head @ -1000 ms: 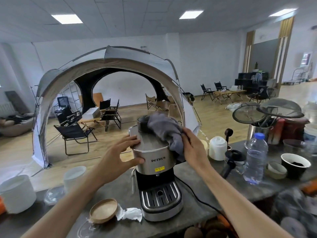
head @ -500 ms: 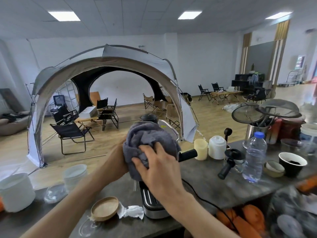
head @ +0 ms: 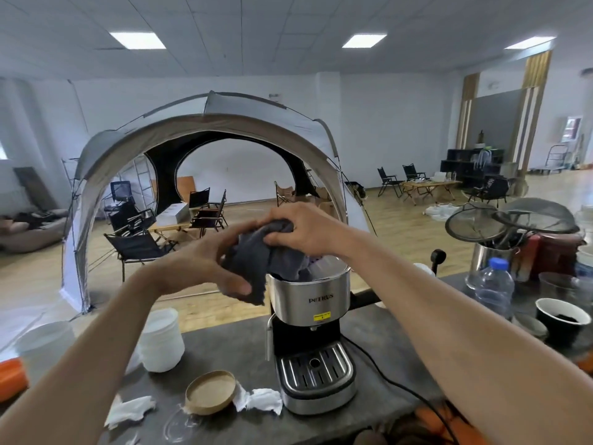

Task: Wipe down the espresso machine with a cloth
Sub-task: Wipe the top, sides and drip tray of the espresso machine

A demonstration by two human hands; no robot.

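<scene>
A steel and black espresso machine (head: 309,322) stands on the dark counter, its front and drip tray facing me. A dark grey cloth (head: 266,261) is bunched above its top left corner, the lower folds touching the machine's top. My left hand (head: 205,264) grips the cloth from the left and below. My right hand (head: 305,229) pinches the cloth's upper edge from the right. Both hands hide part of the cloth and the machine's top.
A wooden lid (head: 210,391) and crumpled tissue (head: 260,400) lie left of the machine's base. White cups (head: 160,342) stand further left. A water bottle (head: 494,287), black cup (head: 560,322) and utensil tin (head: 491,261) sit on the right. A black cord (head: 385,377) runs rightward.
The cloth went from pressed on the machine's front to lifted above its top. My right hand rose to the cloth's upper edge; my left hand now holds the cloth.
</scene>
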